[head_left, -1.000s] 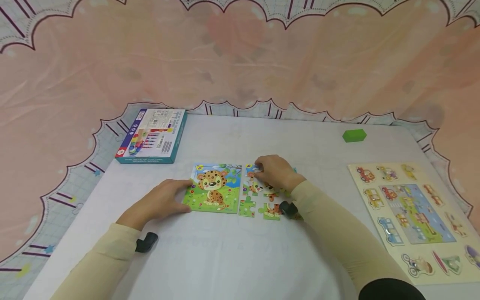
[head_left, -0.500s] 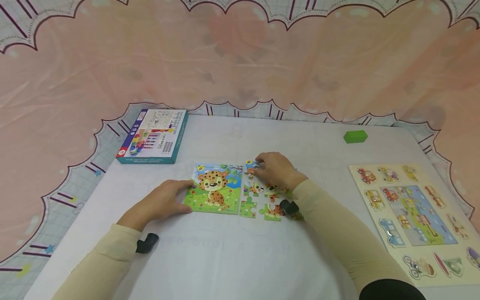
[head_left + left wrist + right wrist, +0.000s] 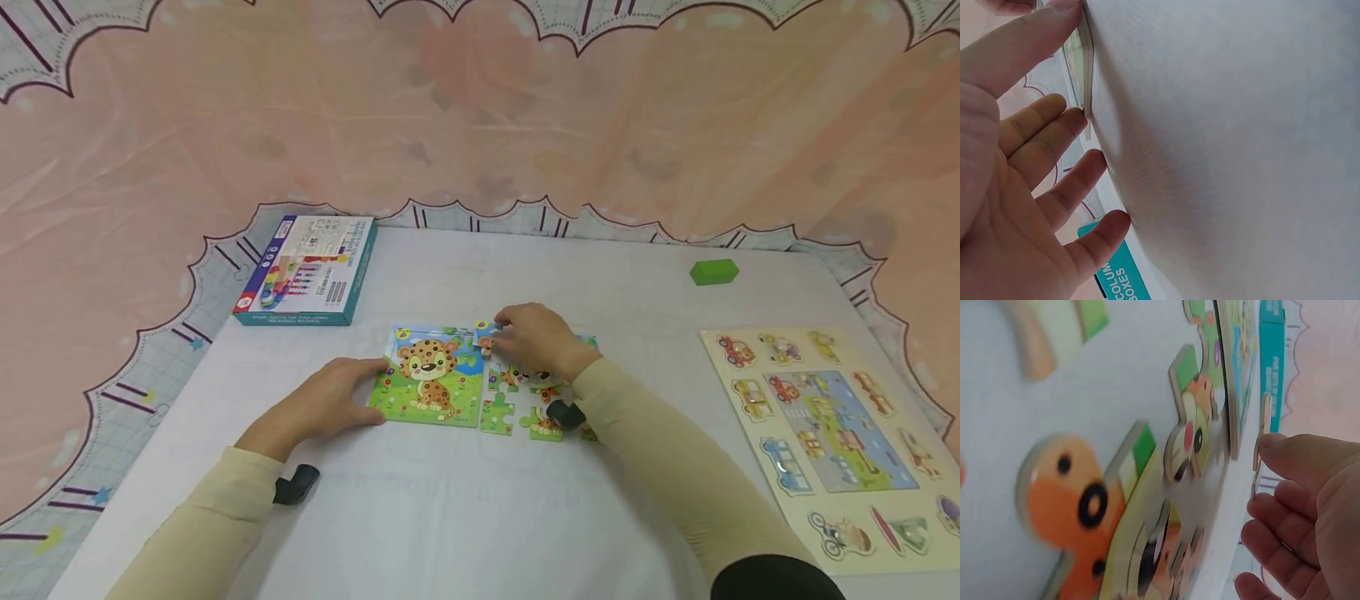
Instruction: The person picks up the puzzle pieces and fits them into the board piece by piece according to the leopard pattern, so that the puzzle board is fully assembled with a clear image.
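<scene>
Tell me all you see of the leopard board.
The leopard board is a thin, squarish panel showing a spotted cub sitting on flowery grass under blue sky. Its edge looks pale, like wood or thick card. It lies flat on the table; the left hand touches its left edge. In the head view, the piece in the right hand overlaps its far right corner; whether they touch is unclear.

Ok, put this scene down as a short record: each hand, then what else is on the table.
Left hand: thumb and fingertips at the left edge of the leopard picture
Right hand: pinches a puzzle piece near the picture's upper right corner
Loose pieces: right of the picture, some hidden by the right arm
Box: far left
Green block: far right
Toy board: right side, nearer than the block
</scene>
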`<action>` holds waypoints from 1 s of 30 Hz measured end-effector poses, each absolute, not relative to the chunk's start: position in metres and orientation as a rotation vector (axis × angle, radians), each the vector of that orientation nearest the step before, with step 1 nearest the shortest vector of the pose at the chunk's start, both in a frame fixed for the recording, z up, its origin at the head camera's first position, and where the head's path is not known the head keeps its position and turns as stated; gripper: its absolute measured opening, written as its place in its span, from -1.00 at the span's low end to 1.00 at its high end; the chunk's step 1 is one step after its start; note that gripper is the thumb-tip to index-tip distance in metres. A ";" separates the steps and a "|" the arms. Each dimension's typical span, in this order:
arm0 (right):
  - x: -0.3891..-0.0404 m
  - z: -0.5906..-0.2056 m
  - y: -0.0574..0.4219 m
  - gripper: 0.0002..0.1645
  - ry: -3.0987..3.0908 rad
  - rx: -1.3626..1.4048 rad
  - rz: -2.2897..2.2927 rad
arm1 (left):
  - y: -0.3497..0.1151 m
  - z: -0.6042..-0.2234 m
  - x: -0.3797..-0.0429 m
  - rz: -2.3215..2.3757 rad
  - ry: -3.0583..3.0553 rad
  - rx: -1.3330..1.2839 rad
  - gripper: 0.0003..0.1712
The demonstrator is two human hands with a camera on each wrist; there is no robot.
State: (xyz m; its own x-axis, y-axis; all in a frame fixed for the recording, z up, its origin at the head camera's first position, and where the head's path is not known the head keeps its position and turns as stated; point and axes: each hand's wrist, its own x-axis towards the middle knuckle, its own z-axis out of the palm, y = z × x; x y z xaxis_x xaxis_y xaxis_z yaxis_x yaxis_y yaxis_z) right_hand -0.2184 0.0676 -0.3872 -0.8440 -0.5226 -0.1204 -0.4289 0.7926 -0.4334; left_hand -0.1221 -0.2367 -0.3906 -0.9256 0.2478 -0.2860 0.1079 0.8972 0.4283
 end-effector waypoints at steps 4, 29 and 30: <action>-0.217 -0.387 0.063 -0.44 2.736 -0.746 -0.587 | -0.236 -0.390 -0.122 0.589 2.724 0.257 -0.10; -0.214 -0.387 0.045 -0.45 2.755 -0.863 -0.475 | -0.231 -0.389 -0.120 0.627 2.713 0.296 -0.13; -0.214 -0.387 0.043 -0.44 2.752 -0.863 -0.471 | -0.231 -0.389 -0.120 0.631 2.712 0.299 -0.13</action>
State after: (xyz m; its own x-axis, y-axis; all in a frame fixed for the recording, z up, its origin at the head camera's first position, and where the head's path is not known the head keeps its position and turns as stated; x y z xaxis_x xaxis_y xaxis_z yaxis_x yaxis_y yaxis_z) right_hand -0.2138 0.0434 -0.3869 -0.8039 -0.5844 -0.1106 -0.5145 0.7765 -0.3637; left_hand -0.1200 -0.2305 -0.3893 -0.9201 0.2765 -0.2774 0.1257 0.8792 0.4596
